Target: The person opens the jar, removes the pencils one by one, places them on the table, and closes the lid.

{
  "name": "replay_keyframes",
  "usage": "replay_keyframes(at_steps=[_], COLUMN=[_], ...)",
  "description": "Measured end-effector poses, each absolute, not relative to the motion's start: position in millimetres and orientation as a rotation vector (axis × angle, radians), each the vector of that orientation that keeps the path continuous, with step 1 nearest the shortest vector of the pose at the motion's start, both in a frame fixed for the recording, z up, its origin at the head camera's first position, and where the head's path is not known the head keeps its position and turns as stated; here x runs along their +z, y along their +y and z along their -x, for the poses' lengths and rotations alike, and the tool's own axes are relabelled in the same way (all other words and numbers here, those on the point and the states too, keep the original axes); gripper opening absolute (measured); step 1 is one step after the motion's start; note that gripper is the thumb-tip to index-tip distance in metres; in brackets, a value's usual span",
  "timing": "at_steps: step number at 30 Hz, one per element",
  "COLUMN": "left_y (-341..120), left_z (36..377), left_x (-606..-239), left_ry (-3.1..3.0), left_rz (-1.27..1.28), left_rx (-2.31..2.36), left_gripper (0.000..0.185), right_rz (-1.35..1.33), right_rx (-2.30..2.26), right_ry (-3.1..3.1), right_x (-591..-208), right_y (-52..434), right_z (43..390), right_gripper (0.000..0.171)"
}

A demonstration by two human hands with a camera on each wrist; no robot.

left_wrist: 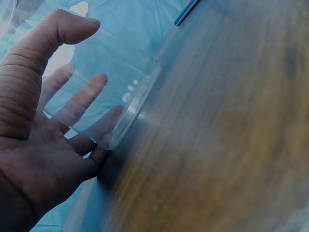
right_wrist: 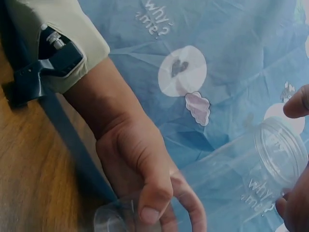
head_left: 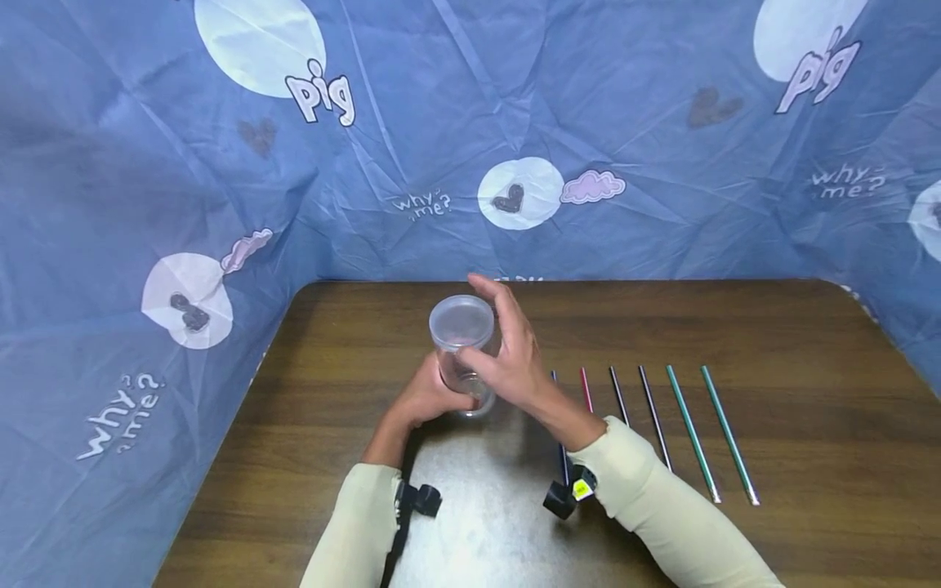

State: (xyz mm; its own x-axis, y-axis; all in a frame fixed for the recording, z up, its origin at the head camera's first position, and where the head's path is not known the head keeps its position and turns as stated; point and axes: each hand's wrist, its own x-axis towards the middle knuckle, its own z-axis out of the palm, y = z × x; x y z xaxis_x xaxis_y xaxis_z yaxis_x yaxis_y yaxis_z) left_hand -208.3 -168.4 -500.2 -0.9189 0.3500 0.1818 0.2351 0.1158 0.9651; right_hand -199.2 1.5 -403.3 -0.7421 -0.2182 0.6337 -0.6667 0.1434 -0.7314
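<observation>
A clear plastic jar (head_left: pixel 467 377) with a pale translucent top (head_left: pixel 461 317) stands tilted slightly above or at the table in the head view. My left hand (head_left: pixel 425 395) grips its lower body, thumb in front; in the left wrist view the other fingers show through the clear wall (left_wrist: pixel 130 79). Beside the top is my right hand (head_left: pixel 516 364), its fingers spread and the thumb across the jar's near side. In the right wrist view, the ridged rim (right_wrist: pixel 277 152) lies between a right fingertip, which is apart from it, and the thumb close to it.
Several pencils lie in a row to the right on the wooden table (head_left: pixel 823 392), among them a red one (head_left: pixel 586 388) and a green one (head_left: pixel 730 433). The right forearm passes over some of them. Blue printed cloth (head_left: pixel 412 147) hangs behind the table and at its sides.
</observation>
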Motion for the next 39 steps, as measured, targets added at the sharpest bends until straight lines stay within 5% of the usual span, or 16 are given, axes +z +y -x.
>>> replay_keyframes(at_steps=[15, 39], left_y=[-168.6, -169.2], left_z=[208.1, 210.7], left_x=[-497.8, -499.6], left_ry=[2.282, 2.256], left_rz=[-0.561, -0.670], left_rx=[1.924, 1.954], left_gripper=[0.077, 0.078], right_rz=[-0.850, -0.424], right_rx=[1.682, 1.301], right_ry=[-2.069, -2.028], right_x=[-407.1, -417.3], right_y=[0.9, -29.7], right_z=[201.3, 182.7], right_gripper=[0.068, 0.072])
